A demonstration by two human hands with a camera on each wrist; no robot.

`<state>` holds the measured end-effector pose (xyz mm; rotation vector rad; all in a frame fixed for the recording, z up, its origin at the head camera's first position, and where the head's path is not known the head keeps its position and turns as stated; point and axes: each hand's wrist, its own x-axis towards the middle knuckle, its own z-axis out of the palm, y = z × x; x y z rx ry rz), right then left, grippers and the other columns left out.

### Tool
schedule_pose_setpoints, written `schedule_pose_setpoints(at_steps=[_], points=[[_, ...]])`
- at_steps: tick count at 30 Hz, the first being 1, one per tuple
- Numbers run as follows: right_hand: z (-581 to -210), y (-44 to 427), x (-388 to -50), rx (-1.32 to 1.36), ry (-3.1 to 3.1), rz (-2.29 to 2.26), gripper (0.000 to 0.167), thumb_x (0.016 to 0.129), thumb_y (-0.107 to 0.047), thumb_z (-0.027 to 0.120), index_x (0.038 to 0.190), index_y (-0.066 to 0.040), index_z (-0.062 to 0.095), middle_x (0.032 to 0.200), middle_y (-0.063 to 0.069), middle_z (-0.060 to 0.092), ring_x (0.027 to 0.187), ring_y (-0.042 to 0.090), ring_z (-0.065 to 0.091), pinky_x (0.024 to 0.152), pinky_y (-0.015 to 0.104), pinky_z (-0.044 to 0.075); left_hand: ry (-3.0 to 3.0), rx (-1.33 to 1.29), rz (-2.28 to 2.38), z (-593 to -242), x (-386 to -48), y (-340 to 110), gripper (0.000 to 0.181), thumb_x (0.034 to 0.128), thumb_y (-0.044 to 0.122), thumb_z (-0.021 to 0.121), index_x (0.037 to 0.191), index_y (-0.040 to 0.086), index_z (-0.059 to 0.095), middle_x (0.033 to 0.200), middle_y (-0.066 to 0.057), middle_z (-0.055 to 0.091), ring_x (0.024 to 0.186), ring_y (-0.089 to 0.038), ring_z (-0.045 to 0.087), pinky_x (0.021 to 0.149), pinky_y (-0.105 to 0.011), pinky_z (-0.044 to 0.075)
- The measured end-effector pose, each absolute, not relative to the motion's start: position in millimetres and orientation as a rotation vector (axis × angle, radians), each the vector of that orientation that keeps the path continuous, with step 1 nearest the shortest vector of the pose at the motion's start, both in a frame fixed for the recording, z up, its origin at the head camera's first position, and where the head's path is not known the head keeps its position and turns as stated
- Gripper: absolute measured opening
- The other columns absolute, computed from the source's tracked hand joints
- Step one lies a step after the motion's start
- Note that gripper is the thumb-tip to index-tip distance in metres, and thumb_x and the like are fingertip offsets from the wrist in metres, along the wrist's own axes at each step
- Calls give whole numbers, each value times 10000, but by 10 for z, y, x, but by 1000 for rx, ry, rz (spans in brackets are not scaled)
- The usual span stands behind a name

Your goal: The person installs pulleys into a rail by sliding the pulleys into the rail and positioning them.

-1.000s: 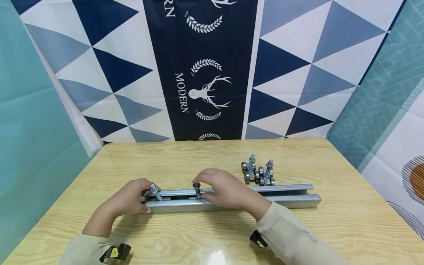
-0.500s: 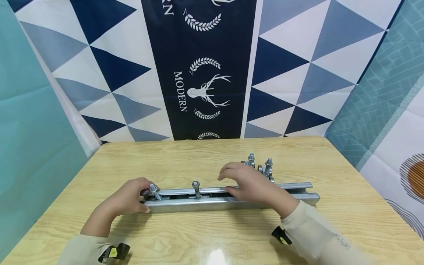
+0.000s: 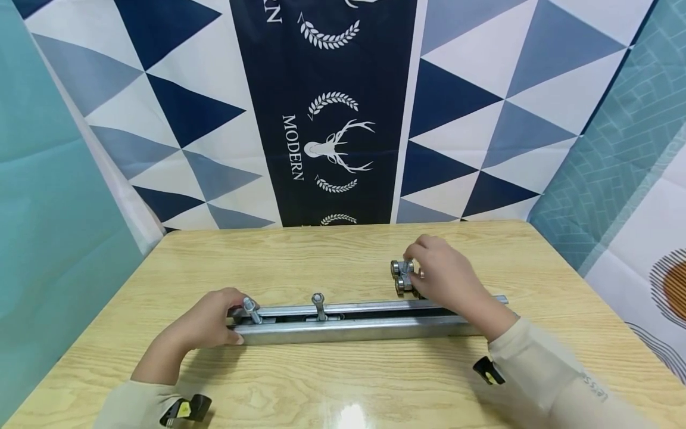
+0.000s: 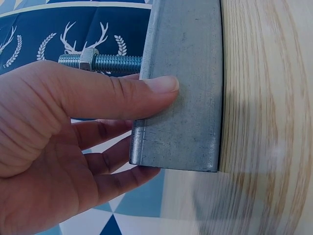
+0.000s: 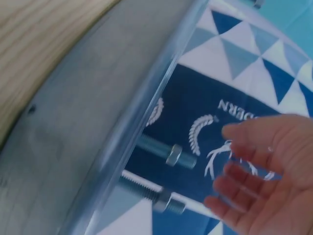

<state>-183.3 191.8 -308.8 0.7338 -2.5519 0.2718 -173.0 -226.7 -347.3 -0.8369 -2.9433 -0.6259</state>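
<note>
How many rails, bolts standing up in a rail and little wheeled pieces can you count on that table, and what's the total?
Rail: 1
Bolts standing in the rail: 2
Wheeled pieces beyond the rail: 2 (one mostly hidden by the right hand)
Total: 5

Head view: worn on my head, facing forward and down across the surface (image 3: 268, 381); the widest and farthest, taking in my left hand (image 3: 214, 319), my right hand (image 3: 442, 271), the metal channel (image 3: 348, 335) and the patterned cloth (image 3: 343, 89) behind. Left wrist view: close by my left hand, turned sideways, surface at picture right; shares the channel's left end with the head view. Right wrist view: close by my right hand, tilted, channel running diagonally; shares hand, channel and cloth with the head view.
</note>
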Motion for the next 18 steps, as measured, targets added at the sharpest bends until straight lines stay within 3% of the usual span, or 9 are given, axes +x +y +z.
schedule_pose_setpoints(at_steps=[5,8,12,18], points=[[-3096,2096,-1912,489,-2693,303,272,775,-53,747,1006,60,660,1026,220,583,937,389,555,735,486,506,-2936,-850,-647,-3469,-1749,-2260,476,581,54,925,993,115,696,1008,-8,648,941,-221,603,850,-480,501],[-3113,2170,-1973,438,-2800,321,355,795,-102,758,1073,87,645,1061,252,569,919,385,562,768,507,495,-2942,-846,-651,-3468,-1756,-2258,481,583,55,925,1003,114,698,1022,-18,652,965,-244,609,866,-490,498],[-3147,2213,-2057,482,-2884,347,319,808,-94,759,1060,79,669,994,211,611,804,294,592,764,484,511,-2956,-825,-655,-3468,-1752,-2262,477,588,60,925,1003,109,696,1032,-30,651,973,-258,609,869,-496,497],[-3159,2233,-2132,543,-2904,404,155,757,59,690,906,20,707,844,96,640,727,232,589,681,439,518,-2966,-822,-669,-3468,-1737,-2270,487,586,53,926,1014,107,699,1024,-20,648,963,-243,606,858,-486,502]])
